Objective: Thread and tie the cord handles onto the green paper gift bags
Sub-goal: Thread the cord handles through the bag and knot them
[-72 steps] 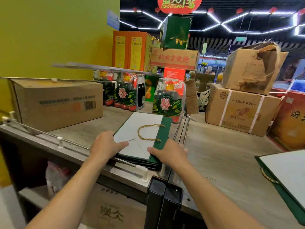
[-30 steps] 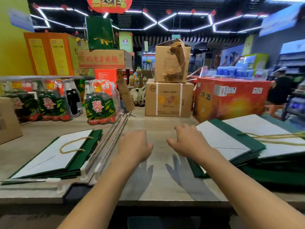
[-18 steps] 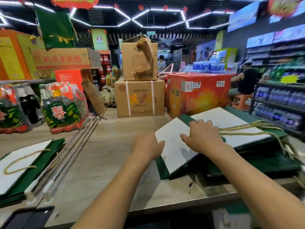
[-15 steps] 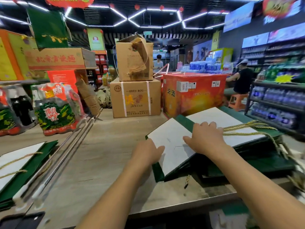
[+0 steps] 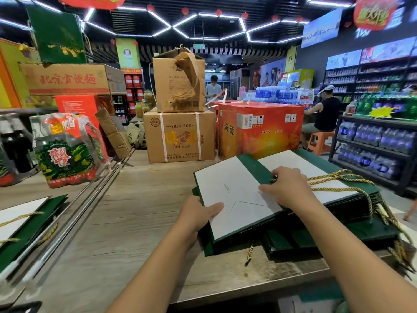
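A flattened green paper gift bag (image 5: 232,190), white side up, lies on top of a stack of green bags (image 5: 316,236) at the right of the wooden counter. My left hand (image 5: 196,213) grips the top bag's near left edge, thumb on the white face. My right hand (image 5: 286,188) rests on the bag's right part, fingers bent by its green band. Gold cords (image 5: 334,179) lie across the stack to the right, and one cord end (image 5: 249,254) hangs below the top bag. A second pile of green bags (image 5: 27,224) with a gold cord handle lies at far left.
A metal rail (image 5: 90,199) runs across the counter between the two piles. Behind stand a shrink-wrapped bottle pack (image 5: 65,150), stacked brown cartons (image 5: 179,136) and a red carton (image 5: 259,129). A seated person (image 5: 325,116) and drink shelves are at right.
My view swung from the left pile to the right stack. Both hands left the finished bag, crossed the counter, and took hold of the stack's top bag, sliding it slightly leftward.
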A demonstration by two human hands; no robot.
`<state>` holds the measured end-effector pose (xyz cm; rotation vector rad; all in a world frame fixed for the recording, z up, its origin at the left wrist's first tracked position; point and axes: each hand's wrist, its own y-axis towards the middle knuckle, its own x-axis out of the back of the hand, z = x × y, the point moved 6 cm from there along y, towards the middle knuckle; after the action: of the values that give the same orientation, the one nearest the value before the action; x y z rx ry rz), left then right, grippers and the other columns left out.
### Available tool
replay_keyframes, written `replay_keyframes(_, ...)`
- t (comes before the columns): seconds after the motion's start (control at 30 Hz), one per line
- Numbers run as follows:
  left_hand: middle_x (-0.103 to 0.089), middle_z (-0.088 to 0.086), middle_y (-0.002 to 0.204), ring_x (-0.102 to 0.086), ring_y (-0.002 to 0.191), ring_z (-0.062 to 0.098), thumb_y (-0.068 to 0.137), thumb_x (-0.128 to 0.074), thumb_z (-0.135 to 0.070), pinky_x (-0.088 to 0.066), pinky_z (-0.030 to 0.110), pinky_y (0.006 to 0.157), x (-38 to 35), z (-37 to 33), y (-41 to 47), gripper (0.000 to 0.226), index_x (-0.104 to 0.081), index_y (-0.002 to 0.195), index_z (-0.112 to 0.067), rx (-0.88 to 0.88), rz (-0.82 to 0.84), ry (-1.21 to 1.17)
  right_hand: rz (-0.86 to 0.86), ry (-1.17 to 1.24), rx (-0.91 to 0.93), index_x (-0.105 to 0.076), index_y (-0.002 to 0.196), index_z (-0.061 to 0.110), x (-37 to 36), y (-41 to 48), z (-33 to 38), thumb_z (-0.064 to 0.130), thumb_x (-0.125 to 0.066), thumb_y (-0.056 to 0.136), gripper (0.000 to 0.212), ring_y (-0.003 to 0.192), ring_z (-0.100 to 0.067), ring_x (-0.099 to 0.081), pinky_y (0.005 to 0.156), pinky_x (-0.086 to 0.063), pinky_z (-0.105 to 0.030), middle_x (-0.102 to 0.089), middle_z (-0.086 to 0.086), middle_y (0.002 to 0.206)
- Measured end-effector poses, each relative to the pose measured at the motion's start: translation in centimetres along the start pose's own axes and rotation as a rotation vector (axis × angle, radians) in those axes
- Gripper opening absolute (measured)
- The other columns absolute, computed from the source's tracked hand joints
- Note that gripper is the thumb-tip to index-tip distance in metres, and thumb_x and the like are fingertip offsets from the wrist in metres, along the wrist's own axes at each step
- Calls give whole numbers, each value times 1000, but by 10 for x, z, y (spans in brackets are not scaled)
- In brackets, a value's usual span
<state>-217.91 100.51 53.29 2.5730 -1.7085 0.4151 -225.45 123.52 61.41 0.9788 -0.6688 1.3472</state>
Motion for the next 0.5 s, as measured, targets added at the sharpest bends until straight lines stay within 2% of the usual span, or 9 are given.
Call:
replay_keyframes(0.07,-69,2,114,-70,94,17,80,-86,-28,-60,31,72,2,-7,1,57,-52,124,-15,-64,2,-74,-45,128,-4,-59,128,14,6,0,-4,40,-72,86,51,112,-35,-54,95,-50,-45,-54,-15,125)
replay_keyframes(0.13,-67,2,117,-69,101,19,81,-85,-25,-59,41,89,1,-18,-3,62,-43,126,-20,-129,8,-138,-95,232,19,-59,130,17,15,-2,-4,41,-72,83,55,107,-33,-58,92,-54,-47,-57,-14,125)
replay_keyframes(0.17,-66,1,118,-68,103,19,83,-84,-22,-58,41,93,1,-24,-6,61,-40,125,-22,-168,6,-168,-131,278,45,-62,127,20,21,-4,-3,42,-72,82,52,105,-32,-59,88,-57,-48,-59,-12,122)
replay_keyframes(0.23,-65,-1,117,-67,104,16,86,-80,-18,-57,38,93,1,-41,-13,59,-37,126,-25,-262,-17,-207,-215,359,102,-65,119,25,34,-7,0,41,-74,82,42,105,-33,-58,87,-57,-49,-56,-7,115)
replay_keyframes(0.3,-64,-7,115,-65,104,10,89,-77,-17,-55,33,92,4,-56,-21,58,-36,130,-24,-353,-53,-223,-276,420,140,-63,126,28,46,-12,2,41,-77,84,46,112,-33,-53,94,-54,-50,-47,-4,119)
replay_keyframes(0.4,-64,-7,122,-63,109,6,92,-73,-16,-53,33,97,12,-73,-31,57,-35,134,-26,-470,-105,-279,-356,508,225,-59,129,34,61,-21,12,46,-78,82,53,119,-31,-52,100,-52,-49,-44,-2,125)
replay_keyframes(0.5,-64,-9,123,-63,111,5,94,-70,-15,-52,35,102,26,-88,-43,53,-36,131,-31,-567,-142,-330,-390,646,324,-54,130,35,73,-32,30,36,-79,87,50,113,-21,-58,95,-54,-36,-50,-1,126)
